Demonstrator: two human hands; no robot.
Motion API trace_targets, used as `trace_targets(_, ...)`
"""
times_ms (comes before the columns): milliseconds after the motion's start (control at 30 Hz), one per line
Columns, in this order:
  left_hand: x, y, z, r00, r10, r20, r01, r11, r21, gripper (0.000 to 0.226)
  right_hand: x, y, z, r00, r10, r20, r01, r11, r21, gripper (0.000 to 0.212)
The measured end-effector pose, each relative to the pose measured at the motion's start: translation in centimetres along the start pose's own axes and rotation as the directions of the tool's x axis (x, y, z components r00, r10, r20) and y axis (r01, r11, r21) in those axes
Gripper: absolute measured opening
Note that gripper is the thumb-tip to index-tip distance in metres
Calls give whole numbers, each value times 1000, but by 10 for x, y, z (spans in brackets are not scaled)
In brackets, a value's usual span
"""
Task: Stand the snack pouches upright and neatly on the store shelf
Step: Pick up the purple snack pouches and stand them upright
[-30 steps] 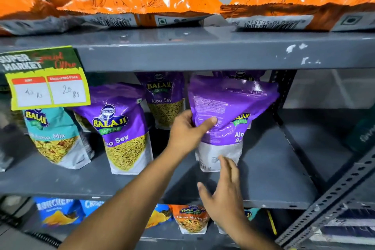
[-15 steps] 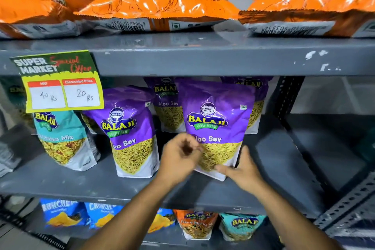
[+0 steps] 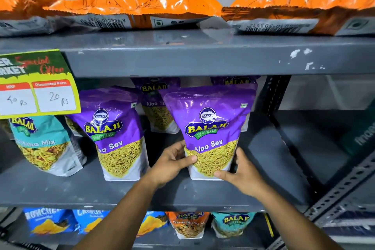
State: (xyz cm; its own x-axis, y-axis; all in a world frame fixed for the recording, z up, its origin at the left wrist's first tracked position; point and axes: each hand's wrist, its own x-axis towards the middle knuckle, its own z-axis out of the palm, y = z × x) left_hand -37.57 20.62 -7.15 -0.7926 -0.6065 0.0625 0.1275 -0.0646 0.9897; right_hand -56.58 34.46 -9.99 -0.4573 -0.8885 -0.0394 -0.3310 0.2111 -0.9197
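A purple Aloo Sev pouch (image 3: 211,128) stands upright, front label facing me, on the grey middle shelf (image 3: 203,195). My left hand (image 3: 172,164) grips its lower left edge and my right hand (image 3: 241,172) grips its lower right corner. A second purple Aloo Sev pouch (image 3: 115,134) stands upright to its left. Two more purple pouches (image 3: 156,105) stand behind, partly hidden. A teal mix pouch (image 3: 44,144) leans at the far left.
Orange chip bags (image 3: 134,4) lie flat on the top shelf. A green and yellow price tag (image 3: 38,85) hangs from the shelf edge at left. Blue, orange and teal pouches (image 3: 188,223) fill the shelf below. A perforated upright (image 3: 274,95) bounds the bay at right.
The pouch was turned from its back side to its front, then set down straight on the shelf. Both hands slid to its lower corners.
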Motion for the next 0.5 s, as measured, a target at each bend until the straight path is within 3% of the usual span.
trace_targets(367, 22, -23, 79, 996, 24, 80, -19, 998, -60, 39, -26, 30, -66, 998, -34, -59, 41, 992, 122, 79)
trace_targets(500, 24, -25, 85, 996, 46, 81, -40, 996, -79, 35, -26, 37, -70, 998, -40, -51, 47, 988, 149, 68)
